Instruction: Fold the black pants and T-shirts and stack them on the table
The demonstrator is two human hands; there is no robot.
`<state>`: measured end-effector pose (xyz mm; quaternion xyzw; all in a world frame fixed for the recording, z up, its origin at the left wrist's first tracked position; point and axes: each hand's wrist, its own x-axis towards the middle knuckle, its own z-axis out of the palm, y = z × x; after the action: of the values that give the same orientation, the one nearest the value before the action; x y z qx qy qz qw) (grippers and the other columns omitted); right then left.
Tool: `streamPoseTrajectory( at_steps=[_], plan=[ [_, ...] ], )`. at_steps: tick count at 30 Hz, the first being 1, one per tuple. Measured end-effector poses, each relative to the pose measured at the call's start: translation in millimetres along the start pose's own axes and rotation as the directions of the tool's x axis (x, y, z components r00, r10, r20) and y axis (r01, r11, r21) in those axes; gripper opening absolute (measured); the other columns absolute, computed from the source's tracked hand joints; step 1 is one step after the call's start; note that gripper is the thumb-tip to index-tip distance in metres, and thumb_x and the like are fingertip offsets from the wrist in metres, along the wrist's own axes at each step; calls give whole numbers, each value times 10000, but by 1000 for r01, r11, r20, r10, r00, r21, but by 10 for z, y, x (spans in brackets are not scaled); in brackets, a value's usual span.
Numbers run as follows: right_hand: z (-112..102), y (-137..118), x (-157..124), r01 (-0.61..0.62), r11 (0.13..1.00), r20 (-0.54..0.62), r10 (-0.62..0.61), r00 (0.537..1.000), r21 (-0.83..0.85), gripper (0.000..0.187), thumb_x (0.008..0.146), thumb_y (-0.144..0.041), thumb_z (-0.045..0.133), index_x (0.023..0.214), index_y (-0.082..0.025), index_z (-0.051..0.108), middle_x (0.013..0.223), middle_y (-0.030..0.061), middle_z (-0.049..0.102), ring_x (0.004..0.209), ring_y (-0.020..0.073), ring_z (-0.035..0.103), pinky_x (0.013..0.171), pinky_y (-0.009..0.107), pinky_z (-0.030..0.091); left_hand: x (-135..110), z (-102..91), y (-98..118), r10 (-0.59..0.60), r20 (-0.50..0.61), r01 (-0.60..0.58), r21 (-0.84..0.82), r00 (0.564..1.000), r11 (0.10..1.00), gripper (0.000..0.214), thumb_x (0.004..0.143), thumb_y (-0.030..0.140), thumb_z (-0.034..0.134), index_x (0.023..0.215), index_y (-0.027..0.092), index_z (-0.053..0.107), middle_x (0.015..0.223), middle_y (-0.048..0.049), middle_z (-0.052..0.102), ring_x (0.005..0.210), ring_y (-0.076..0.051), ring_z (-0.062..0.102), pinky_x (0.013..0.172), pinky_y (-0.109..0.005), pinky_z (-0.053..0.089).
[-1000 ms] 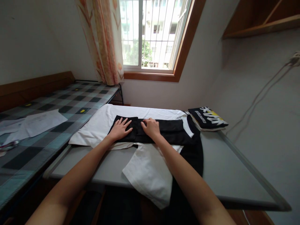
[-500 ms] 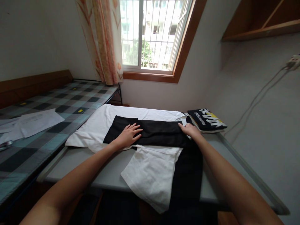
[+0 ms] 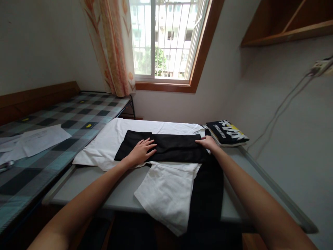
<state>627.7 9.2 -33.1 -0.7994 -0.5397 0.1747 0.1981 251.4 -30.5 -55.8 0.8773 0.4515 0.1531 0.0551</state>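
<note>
The left hand point(image 3: 142, 151) lies palm down with its grip wide, fingers spread across the folded black cloth point(image 3: 173, 147) and closed around nothing. The right hand point(image 3: 210, 143) has its grip drawn narrow, fingertips touching the right end of the same cloth; whether they pinch it or only rest there, I cannot tell. The black cloth forms a long flat band running left to right between the two hands, with a doubled layer at its left end. It rests on a spread white cloth point(image 3: 104, 144), which shows beyond it on the far side and out to the left. On the near side, a white flap point(image 3: 166, 198) and, just right of it, a black length point(image 3: 208, 194) reach over the front edge of the counter point(image 3: 121, 194). Bare counter shows to the left of the white flap and under the left forearm; more lies open to the right, around the right forearm, as far as the raised rim. A folded printed shirt point(image 3: 229, 133) sits just beyond the right hand, at the far right of the counter. Along the left side stands a bed point(image 3: 62, 113) with a checked cover and loose papers point(image 3: 43, 139) on it. Past the counter's far edge are the wall and a barred window point(image 3: 169, 45).
</note>
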Motion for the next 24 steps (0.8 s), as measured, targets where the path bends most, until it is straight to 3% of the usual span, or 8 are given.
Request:
streamPoseTrajectory(
  at_steps=[4, 8, 11, 14, 19, 24],
  plan=[
    [-7, 26, -29, -15, 957, 1, 16, 1000, 291, 393, 708, -241, 776, 1044, -51, 702, 1010, 181, 731, 922, 258, 701, 780, 298, 539, 9, 5, 3, -23, -28, 23, -7, 999, 1000, 413, 978, 390, 419, 1324, 254, 602, 1472, -32, 496, 1425, -231, 350, 1177, -447, 262],
    [-11, 8, -77, 26, 898, 18, -38, 999, 440, 277, 703, -224, 764, 937, -80, 726, 900, 138, 746, 839, 249, 703, 746, 314, 549, 19, 9, -7, -16, -44, 16, -12, 999, 1000, 408, 971, 361, 427, 1315, 235, 607, 1451, -43, 520, 1415, -239, 367, 1166, -465, 282],
    [-50, -52, -123, 65, 919, 43, -89, 995, 388, 160, 774, -206, 696, 873, -83, 717, 877, 122, 738, 815, 220, 689, 735, 284, 531, 20, 9, -18, -8, -48, 8, -15, 999, 1000, 407, 970, 363, 432, 1313, 235, 609, 1449, -45, 522, 1413, -245, 372, 1163, -471, 287],
    [-118, -111, -184, 97, 949, 71, -124, 990, 301, 174, 848, -227, 627, 917, -87, 703, 888, 111, 725, 802, 189, 669, 727, 259, 510, 18, 11, -28, -6, -43, 5, -22, 999, 1000, 407, 967, 375, 441, 1315, 245, 608, 1455, -44, 515, 1417, -246, 365, 1166, -469, 281],
    [-225, -127, -297, -18, 994, 252, -8, 968, 104, 322, 891, -409, 594, 867, -103, 691, 735, 72, 668, 605, 155, 598, 564, 249, 466, 14, 16, -39, -7, -35, 6, -30, 999, 1000, 411, 968, 379, 446, 1321, 238, 602, 1460, -51, 508, 1421, -247, 359, 1166, -471, 274],
    [-269, -131, -306, 52, 998, 263, -56, 963, 23, 212, 882, -315, 618, 897, -112, 681, 731, 39, 653, 598, 122, 569, 540, 212, 417, 15, 28, -50, 3, -31, -4, -26, 1000, 1000, 417, 974, 379, 445, 1330, 221, 593, 1465, -53, 503, 1420, -248, 357, 1166, -472, 272]
  ],
)
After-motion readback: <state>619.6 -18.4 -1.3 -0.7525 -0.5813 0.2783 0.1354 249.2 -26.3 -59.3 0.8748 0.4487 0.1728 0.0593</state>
